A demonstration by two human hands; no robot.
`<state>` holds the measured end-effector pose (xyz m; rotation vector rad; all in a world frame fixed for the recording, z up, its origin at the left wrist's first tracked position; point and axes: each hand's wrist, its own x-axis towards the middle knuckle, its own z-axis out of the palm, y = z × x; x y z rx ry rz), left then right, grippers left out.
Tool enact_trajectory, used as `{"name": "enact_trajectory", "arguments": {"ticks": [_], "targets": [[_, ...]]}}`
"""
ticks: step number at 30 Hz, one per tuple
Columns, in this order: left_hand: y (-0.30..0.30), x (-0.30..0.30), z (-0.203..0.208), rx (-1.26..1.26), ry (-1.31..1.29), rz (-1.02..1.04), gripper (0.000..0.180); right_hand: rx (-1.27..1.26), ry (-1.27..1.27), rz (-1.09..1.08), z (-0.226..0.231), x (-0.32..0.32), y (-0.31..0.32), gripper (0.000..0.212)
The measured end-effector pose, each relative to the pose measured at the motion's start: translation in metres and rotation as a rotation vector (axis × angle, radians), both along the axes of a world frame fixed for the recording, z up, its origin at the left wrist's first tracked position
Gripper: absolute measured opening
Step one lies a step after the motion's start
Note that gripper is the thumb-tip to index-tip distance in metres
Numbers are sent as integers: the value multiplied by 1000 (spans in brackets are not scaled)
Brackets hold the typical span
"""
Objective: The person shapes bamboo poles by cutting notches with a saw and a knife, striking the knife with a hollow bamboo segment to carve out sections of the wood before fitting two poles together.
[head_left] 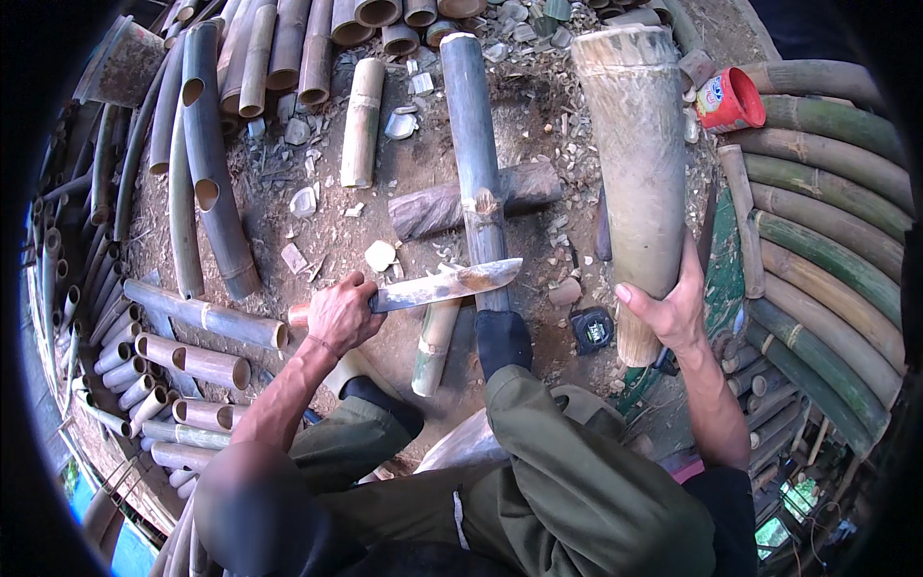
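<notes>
Machete [437, 287] has a dull grey blade with rusty brown blotches, and that fat bamboo section [636, 163] is pale tan, kinda mottled. Dark brown log [423, 213], bright red tub [738, 102], plain olive trousers [586, 462], bamboo poles [835, 200] mixing greens and tans.

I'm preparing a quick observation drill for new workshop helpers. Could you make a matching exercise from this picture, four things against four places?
Things
1. Large knife
2. Thick pale piece
3. Red tub
4. Dark wooden block

Places
A. Lying crosswise under a long grey pole
B. In the right hand
C. Beside the bamboo poles at the upper right
D. In the left hand

Right pairs: 1-D, 2-B, 3-C, 4-A.
</notes>
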<state>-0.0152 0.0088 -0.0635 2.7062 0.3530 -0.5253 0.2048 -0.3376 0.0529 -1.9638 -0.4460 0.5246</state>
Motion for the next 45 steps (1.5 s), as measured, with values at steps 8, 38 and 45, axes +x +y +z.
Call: {"name": "enact_trajectory", "arguments": {"ticks": [8,38,45], "targets": [[9,5,-5,7,35,-58,24,-37,-69,112,-8,7,2,93],[23,38,-3,-9,271,-80,25,-53,-1153,1179,-57,31,35,59],[28,38,-8,12,282,-103,24,5,-843,1219,-20,-23,34,55]]}}
